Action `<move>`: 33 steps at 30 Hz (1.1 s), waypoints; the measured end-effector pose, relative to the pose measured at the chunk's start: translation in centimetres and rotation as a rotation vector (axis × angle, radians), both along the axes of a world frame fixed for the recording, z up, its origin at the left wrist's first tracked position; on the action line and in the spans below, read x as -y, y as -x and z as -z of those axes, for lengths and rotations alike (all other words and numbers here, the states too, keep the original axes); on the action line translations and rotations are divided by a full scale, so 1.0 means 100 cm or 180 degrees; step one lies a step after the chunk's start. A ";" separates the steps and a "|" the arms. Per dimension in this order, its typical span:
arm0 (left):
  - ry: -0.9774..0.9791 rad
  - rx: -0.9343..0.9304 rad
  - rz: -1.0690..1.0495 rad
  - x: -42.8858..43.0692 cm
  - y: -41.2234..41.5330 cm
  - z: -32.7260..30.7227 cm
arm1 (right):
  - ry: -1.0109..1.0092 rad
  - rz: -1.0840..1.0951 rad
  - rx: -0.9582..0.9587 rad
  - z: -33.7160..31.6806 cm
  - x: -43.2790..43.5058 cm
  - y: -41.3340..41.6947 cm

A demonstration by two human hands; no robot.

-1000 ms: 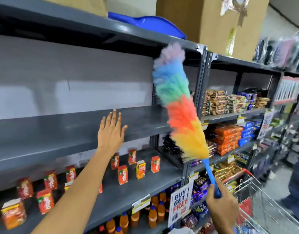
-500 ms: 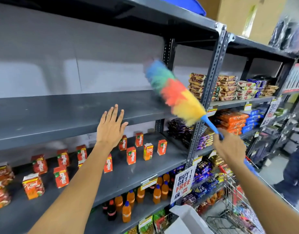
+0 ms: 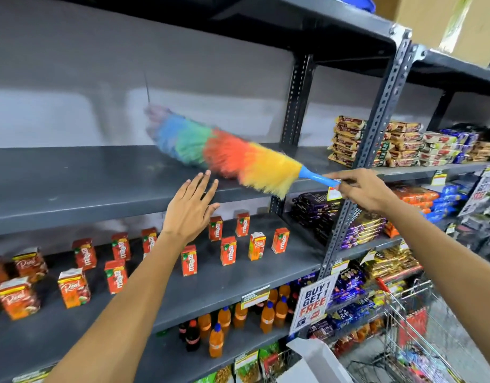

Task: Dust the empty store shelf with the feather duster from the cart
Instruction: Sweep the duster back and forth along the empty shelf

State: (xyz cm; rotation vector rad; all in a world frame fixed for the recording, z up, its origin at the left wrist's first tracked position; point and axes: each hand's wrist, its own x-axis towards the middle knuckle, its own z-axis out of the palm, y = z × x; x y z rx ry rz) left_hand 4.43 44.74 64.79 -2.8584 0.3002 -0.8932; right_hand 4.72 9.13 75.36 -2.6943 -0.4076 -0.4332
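Observation:
A rainbow feather duster (image 3: 224,153) with a blue handle lies nearly flat over the empty grey shelf (image 3: 72,178), its blurred purple tip toward the back wall. My right hand (image 3: 362,192) is shut on the blue handle at the shelf's right end. My left hand (image 3: 189,208) is open with fingers spread, held flat just in front of the shelf's front edge, below the duster's orange part. The metal cart (image 3: 420,335) stands at the lower right.
The shelf below holds several small orange juice cartons (image 3: 228,250). Bottles (image 3: 216,341) fill the one under it. A perforated upright post (image 3: 376,128) divides this bay from the right one, stocked with snack packs (image 3: 404,147). A "Buy 1 Get 1 Free" sign (image 3: 313,302) hangs nearby.
The duster has swung down from upright in front of the post to nearly flat on the empty shelf. My right hand rose to shelf height. My left hand stayed near the shelf edge.

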 end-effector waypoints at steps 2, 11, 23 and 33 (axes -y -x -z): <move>-0.0032 0.0028 -0.0049 -0.004 0.000 0.000 | 0.0154 -0.0141 -0.0085 0.001 -0.009 -0.011; 0.0098 -0.0007 -0.0124 -0.008 0.004 -0.004 | 0.0476 -0.0146 -0.0043 0.014 -0.035 -0.056; 0.0345 0.0273 -0.0555 -0.024 0.030 -0.006 | -0.0257 -0.0089 -0.0028 0.032 -0.118 -0.043; 0.0381 0.0140 -0.0677 -0.053 0.059 0.002 | 0.0240 -0.0639 0.0425 0.030 -0.143 -0.028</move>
